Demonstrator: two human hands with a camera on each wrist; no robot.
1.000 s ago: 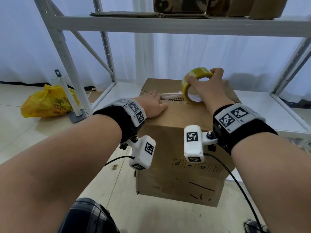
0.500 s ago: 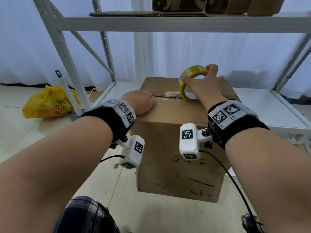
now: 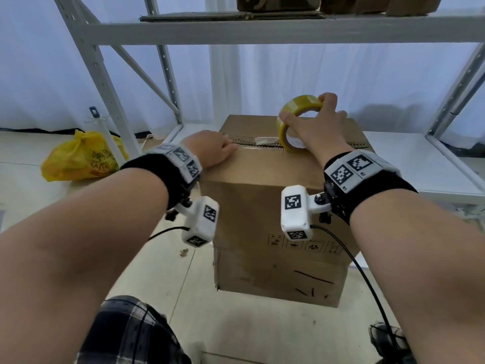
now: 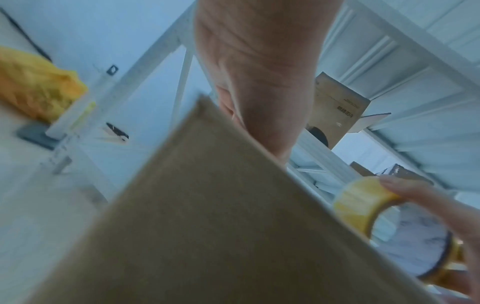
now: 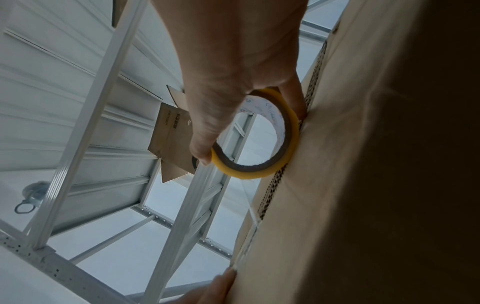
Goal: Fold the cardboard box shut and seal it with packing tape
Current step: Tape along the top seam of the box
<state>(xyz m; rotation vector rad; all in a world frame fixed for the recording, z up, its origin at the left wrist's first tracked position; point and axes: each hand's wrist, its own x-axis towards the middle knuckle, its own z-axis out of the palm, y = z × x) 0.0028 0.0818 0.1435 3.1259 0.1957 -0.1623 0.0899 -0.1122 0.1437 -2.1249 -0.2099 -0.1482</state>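
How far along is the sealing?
Done: the box flaps are folded shut. In hand: the left hand presses the tape end at the seam while the right hand holds the roll mid-seam. Left: tape the remaining seam and cut.

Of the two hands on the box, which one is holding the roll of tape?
The right hand grips the yellow tape roll standing on edge on the cardboard box seam. The left hand only rests on the box top, holding nothing.

The left hand (image 4: 259, 86) is seen from 12 o'clock, laid over the top edge of the cardboard box (image 4: 221, 236). At 4 o'clock the tape roll (image 4: 363, 201) is gripped by fingers (image 4: 415, 191). A yellow bag (image 4: 33, 90) is seen at 9 o'clock.
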